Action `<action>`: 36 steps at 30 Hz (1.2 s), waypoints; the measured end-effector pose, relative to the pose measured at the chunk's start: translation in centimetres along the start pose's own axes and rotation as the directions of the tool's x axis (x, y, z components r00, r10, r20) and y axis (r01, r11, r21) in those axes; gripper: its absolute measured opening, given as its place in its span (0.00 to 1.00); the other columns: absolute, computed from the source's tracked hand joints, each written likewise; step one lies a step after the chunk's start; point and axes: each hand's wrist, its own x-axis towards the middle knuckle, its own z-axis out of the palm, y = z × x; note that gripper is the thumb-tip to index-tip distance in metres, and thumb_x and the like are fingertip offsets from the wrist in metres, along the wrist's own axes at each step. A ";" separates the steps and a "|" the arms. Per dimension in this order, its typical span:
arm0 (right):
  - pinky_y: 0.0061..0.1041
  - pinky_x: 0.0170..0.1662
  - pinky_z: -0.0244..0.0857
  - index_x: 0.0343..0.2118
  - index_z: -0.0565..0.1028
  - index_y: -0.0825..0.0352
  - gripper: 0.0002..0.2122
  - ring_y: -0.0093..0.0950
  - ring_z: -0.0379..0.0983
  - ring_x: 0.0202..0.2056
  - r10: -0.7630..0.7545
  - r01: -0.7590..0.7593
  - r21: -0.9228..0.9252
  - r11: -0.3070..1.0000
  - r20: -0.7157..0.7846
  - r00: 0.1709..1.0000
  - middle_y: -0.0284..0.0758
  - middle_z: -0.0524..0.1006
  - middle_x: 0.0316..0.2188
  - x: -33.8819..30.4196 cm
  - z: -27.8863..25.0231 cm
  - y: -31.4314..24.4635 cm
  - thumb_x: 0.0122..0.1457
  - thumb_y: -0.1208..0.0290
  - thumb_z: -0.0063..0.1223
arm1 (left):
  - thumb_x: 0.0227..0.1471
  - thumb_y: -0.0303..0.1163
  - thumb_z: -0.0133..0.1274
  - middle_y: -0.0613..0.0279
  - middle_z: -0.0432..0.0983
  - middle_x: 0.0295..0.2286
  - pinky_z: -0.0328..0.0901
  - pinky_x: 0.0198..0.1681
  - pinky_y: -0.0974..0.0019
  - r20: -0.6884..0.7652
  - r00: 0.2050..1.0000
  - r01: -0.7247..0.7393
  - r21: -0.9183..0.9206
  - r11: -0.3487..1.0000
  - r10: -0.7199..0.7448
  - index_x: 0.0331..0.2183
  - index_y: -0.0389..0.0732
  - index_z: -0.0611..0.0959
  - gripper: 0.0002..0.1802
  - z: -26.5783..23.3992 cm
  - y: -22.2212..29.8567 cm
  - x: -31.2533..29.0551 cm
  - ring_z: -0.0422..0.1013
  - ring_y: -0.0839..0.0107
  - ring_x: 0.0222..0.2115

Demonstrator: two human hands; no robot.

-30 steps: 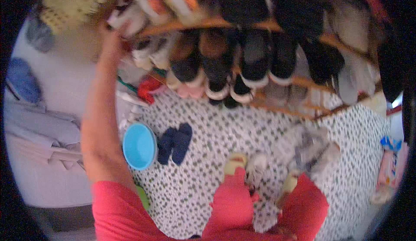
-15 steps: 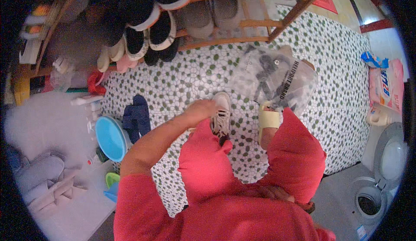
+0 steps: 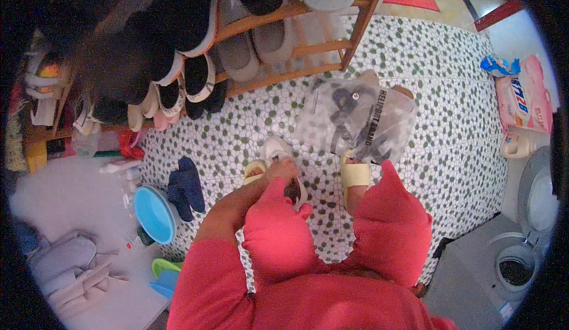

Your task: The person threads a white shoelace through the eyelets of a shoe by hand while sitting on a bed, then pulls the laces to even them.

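One hand only in view: left hand (image 3: 283,170) down at floor level, fingers curled over the heel of a white sneaker (image 3: 283,163), seemingly gripping it, though the fingertips sit hidden behind the knee. Right hand out of sight, so no telling whether open or closed.

Compared with half a second ago, little altered: same crouch, red-trousered knees (image 3: 278,235) raised, left forearm stretched to the same shoe between the feet. View swung slightly, bringing the shoe rack (image 3: 284,45) higher and the blue basin (image 3: 153,214) lower left. A full second ago, quite different: left arm raised high to the rack's upper shelf, sneaker lying untouched on the floor.

Sneaker resting on the green-and-white pebble floor (image 3: 450,152), just beside a pale yellow slipper (image 3: 255,171) on the left foot; matching slipper (image 3: 354,176) on the right foot, a little apart. Clear plastic bag (image 3: 355,119) with dark contents lying just beyond the right slipper, near the rack's wooden leg.

Open floor to the right, running to pink detergent bags (image 3: 524,101) by the wall. Tighter on the left: dark blue slippers (image 3: 185,187) beside the basin, with grey slippers (image 3: 65,265) on a pale ledge at the lower left edge.
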 end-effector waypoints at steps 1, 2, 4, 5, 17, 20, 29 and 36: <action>0.27 0.27 0.71 0.45 0.69 0.55 0.15 0.31 0.73 0.33 -0.016 0.016 -0.012 1.000 -0.007 1.000 0.33 0.73 0.34 -0.2 0.0 0.2 0.54 0.67 0.39 | 0.40 0.30 0.48 0.56 0.70 0.40 0.60 0.45 0.52 -0.122 0.993 -0.011 -0.051 0.999 0.005 0.34 0.45 0.76 0.13 -2.6 -0.9 0.0 0.66 0.54 0.43; 0.27 0.27 0.71 0.46 0.69 0.55 0.15 0.30 0.73 0.33 -0.015 0.014 -0.015 1.000 -0.035 0.999 0.32 0.73 0.34 -0.3 0.5 0.0 0.54 0.67 0.39 | 0.38 0.26 0.49 0.52 0.71 0.38 0.62 0.43 0.58 -0.229 0.973 -0.054 -0.082 0.995 0.034 0.33 0.41 0.76 0.14 -8.5 -0.3 -1.0 0.67 0.53 0.41; 0.27 0.27 0.71 0.46 0.69 0.55 0.15 0.30 0.73 0.33 -0.015 0.013 -0.021 1.000 -0.056 0.998 0.32 0.73 0.34 -0.4 0.7 -0.9 0.54 0.68 0.39 | 0.35 0.21 0.50 0.49 0.71 0.32 0.62 0.40 0.54 -0.579 0.772 -0.011 -0.424 0.905 -0.262 0.32 0.39 0.75 0.15 -13.3 0.8 -3.4 0.66 0.49 0.36; 0.26 0.27 0.71 0.46 0.68 0.54 0.15 0.30 0.73 0.33 -0.051 0.049 -0.032 0.998 -0.059 0.997 0.32 0.73 0.34 -0.5 0.6 -0.9 0.54 0.68 0.39 | 0.33 0.18 0.50 0.50 0.69 0.31 0.62 0.39 0.55 -0.670 0.652 -0.021 -0.483 0.876 -0.354 0.31 0.39 0.75 0.15 -16.0 1.6 -5.4 0.66 0.50 0.33; 0.34 0.28 0.69 0.33 0.71 0.61 0.08 0.34 0.73 0.29 -0.127 0.112 -0.081 0.990 -0.206 0.970 0.35 0.74 0.27 -0.9 2.6 -5.2 0.54 0.65 0.43 | 0.27 0.15 0.49 0.58 0.74 0.33 0.61 0.46 0.61 -0.912 0.334 -0.330 0.125 0.936 0.240 0.28 0.37 0.76 0.16 -32.8 16.0 -26.0 0.67 0.58 0.40; 0.35 0.30 0.68 0.34 0.71 0.63 0.09 0.37 0.72 0.30 -0.142 0.128 -0.085 0.988 -0.181 0.973 0.38 0.74 0.27 -1.5 2.6 -5.2 0.53 0.65 0.43 | 0.25 0.15 0.47 0.57 0.74 0.32 0.61 0.45 0.61 -0.902 0.341 -0.421 0.104 0.901 0.264 0.26 0.37 0.76 0.17 -32.2 20.6 -30.1 0.67 0.58 0.40; 0.23 0.32 0.65 0.36 0.72 0.69 0.07 0.28 0.72 0.28 0.381 0.215 0.651 0.728 -0.644 0.663 0.39 0.74 0.28 -4.8 4.2 -4.7 0.54 0.77 0.49 | 0.28 0.27 0.57 0.51 0.57 0.50 0.50 0.55 0.54 -0.668 0.658 -0.342 0.146 0.928 0.347 0.48 0.44 0.67 0.38 -21.2 29.5 -32.9 0.53 0.50 0.53; 0.32 0.34 0.63 0.32 0.72 0.70 0.05 0.39 0.70 0.28 -0.123 0.200 0.033 0.979 -0.686 0.717 0.42 0.73 0.28 -6.2 3.9 -5.0 0.52 0.75 0.49 | 0.30 0.24 0.54 0.43 0.52 0.51 0.49 0.56 0.53 -0.798 0.601 -0.236 -0.144 0.961 0.028 0.50 0.38 0.63 0.39 -14.9 31.9 -31.5 0.49 0.45 0.54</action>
